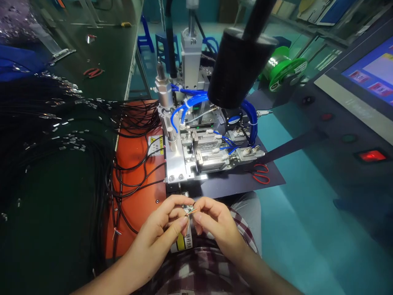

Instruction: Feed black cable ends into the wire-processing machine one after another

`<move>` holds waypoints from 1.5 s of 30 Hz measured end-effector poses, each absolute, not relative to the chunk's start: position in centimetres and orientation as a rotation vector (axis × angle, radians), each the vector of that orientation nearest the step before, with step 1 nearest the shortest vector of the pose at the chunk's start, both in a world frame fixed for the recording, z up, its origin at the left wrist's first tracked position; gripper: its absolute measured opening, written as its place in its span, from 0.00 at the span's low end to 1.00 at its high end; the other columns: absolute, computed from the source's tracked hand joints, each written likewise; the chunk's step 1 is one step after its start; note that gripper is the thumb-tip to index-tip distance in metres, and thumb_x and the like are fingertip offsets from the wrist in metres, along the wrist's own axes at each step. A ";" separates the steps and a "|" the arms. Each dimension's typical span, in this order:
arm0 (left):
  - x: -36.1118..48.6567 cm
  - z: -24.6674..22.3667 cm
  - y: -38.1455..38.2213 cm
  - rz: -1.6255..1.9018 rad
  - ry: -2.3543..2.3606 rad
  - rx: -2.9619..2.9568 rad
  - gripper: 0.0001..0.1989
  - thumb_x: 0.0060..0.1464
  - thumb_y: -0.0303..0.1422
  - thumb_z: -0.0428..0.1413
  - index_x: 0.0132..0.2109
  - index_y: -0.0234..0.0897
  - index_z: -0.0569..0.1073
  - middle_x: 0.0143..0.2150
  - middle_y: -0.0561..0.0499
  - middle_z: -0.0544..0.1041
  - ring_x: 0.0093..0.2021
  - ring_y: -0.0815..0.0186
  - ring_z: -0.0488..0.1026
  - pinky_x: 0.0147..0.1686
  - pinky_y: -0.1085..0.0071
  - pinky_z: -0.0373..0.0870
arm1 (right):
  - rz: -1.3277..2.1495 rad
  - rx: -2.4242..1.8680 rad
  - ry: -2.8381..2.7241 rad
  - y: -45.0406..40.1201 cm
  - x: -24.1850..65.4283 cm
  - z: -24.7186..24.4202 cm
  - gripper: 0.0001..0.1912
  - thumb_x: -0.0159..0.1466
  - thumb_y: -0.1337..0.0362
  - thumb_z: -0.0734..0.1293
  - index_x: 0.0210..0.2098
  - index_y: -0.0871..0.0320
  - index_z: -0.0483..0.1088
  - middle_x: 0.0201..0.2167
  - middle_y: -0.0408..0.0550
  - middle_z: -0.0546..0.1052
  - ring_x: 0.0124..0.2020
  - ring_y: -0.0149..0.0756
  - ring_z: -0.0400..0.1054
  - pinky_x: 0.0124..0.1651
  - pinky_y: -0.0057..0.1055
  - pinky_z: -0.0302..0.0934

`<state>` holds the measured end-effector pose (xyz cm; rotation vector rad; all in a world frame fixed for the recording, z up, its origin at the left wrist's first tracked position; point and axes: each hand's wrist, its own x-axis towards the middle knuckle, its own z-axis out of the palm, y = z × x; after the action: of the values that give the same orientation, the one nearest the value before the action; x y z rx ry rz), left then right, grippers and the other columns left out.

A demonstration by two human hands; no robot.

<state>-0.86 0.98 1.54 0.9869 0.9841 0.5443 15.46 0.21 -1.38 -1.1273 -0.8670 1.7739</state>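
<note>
Thin coloured wires (190,212) run between my two hands, low in the middle of the head view. My left hand (167,223) pinches them between thumb and fingers. On their other side my right hand (213,219) is closed round the wire ends, its thumb and fingertips close to those of the left. Just beyond the hands stands a metal machine (211,151) with blue air tubes (196,99). Black cables (135,190) lie over the orange plate (156,192) left of it.
Red-handled scissors (260,177) lie on the machine's dark base plate. A black cylinder (235,67) hangs over the machine, with a green spool (281,67) behind. A control panel with a screen (373,73) stands right. Bundled black cables (98,172) and red pliers (93,73) lie on the left table.
</note>
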 end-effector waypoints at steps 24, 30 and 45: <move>-0.6 1.9 2.2 0.275 1.059 0.996 0.08 0.55 0.37 0.53 0.35 0.35 0.67 0.18 0.55 0.70 0.16 0.77 0.54 0.16 0.79 0.45 | 1.517 -0.888 -1.720 2.5 18.3 -1.2 0.06 0.64 0.67 0.59 0.30 0.57 0.64 0.29 0.44 0.66 0.29 0.31 0.59 0.33 0.29 0.56; -0.7 1.9 1.9 0.329 1.149 1.014 0.09 0.53 0.37 0.55 0.32 0.34 0.68 0.22 0.55 0.71 0.15 0.78 0.55 0.14 0.80 0.47 | 1.600 -0.948 -1.638 2.5 18.1 -1.0 0.07 0.64 0.65 0.60 0.29 0.57 0.64 0.28 0.43 0.66 0.28 0.31 0.59 0.32 0.29 0.56; -0.7 1.5 1.8 0.485 1.162 0.903 0.09 0.54 0.37 0.56 0.33 0.34 0.70 0.21 0.56 0.70 0.15 0.78 0.53 0.15 0.79 0.44 | 1.663 -1.259 -0.995 0.1 15.5 -1.4 0.10 0.57 0.59 0.69 0.26 0.59 0.68 0.19 0.38 0.65 0.19 0.26 0.57 0.23 0.25 0.51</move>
<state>-0.68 1.83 1.54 0.9033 1.1624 0.4853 15.50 0.14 -1.43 -1.2590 -0.9947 1.6628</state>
